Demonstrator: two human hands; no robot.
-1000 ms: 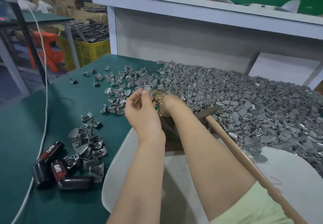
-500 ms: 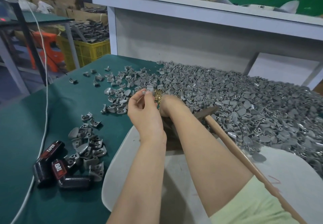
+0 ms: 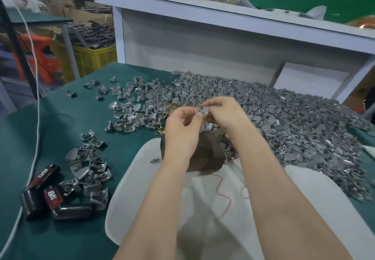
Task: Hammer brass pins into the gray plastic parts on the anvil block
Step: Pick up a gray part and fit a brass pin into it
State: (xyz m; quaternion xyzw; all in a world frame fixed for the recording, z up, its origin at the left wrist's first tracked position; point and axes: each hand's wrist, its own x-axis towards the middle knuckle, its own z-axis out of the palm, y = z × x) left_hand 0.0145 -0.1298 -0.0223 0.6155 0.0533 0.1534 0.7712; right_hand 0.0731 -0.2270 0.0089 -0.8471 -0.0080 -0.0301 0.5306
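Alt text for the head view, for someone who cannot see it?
The left hand and right hand pinch one gray plastic part above the dark anvil block. A large heap of gray parts covers the green table at right.

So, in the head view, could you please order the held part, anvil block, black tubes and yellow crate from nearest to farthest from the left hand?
1. held part: pinched by the left hand.
2. anvil block: directly below the hand.
3. black tubes: near left of the table.
4. yellow crate: beyond the table, far left.
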